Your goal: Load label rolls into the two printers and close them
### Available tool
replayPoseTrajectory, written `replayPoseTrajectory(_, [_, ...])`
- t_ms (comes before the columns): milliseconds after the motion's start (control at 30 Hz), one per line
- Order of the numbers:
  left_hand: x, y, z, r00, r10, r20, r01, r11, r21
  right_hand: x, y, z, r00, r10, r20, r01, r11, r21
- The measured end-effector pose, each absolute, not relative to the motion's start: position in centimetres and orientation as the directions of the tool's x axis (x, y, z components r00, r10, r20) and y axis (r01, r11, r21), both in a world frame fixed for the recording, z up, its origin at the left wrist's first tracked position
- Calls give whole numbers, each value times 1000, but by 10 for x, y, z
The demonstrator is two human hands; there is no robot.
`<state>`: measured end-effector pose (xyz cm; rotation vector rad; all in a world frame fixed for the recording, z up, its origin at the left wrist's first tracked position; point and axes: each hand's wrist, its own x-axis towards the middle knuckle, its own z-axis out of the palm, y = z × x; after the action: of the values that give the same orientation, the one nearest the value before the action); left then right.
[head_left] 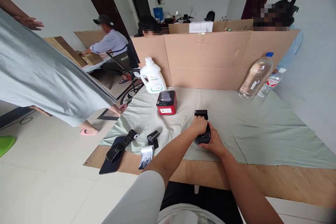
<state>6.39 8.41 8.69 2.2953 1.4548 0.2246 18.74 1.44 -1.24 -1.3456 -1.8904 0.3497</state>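
A black handheld device, shaped like a portable receipt printer, lies on the cloth in front of me. My left hand is closed over its middle, the fingers curled and partly hidden. Along its right side and lower end, my right hand wraps round and steadies it. The far end of the device shows beyond my left hand. To the left are a dark printed paper roll, a smaller white paper roll with a black-printed tail, and a small black piece. A red and black box-shaped device stands farther back.
A white jug stands at the back left; a large clear bottle and a smaller bottle stand back right. A cardboard screen closes the far edge. A dark flat tablet-like slab overhangs the front left edge. People are nearby, one standing left.
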Motion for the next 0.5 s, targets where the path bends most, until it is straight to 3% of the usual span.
replayPoseTrajectory(233, [51,71,93,387,917,-101,854,-315,414,192,19,-21,-162,897,411,671,405,-620])
replayPoseTrajectory(500, [46,76,89,466,880,-90,822,-393,411,192,21,-20,-171,906,388,688,392,-611])
